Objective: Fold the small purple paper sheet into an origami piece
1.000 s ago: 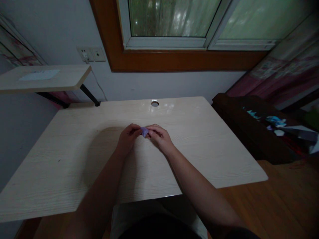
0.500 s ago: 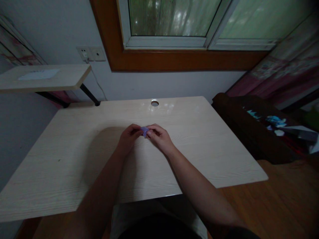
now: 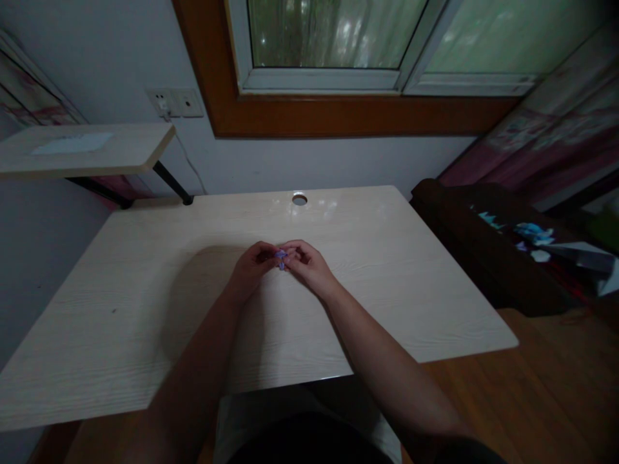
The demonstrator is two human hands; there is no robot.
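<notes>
A small folded piece of purple paper (image 3: pixel 281 258) is pinched between both my hands over the middle of a pale wooden desk (image 3: pixel 145 303). My left hand (image 3: pixel 252 269) grips its left side with curled fingers. My right hand (image 3: pixel 308 266) grips its right side, fingertips meeting those of the left. Most of the paper is hidden by my fingers.
A round cable hole (image 3: pixel 299 199) sits at the desk's far edge. A raised side shelf (image 3: pixel 87 148) stands at the left, with wall sockets (image 3: pixel 176 103) behind. A dark cabinet (image 3: pixel 488 251) at the right carries small paper pieces (image 3: pixel 532 233). A window is above.
My fingers have closed tighter round the purple paper, so less of it shows. The hands stay at the same spot on the desk.
</notes>
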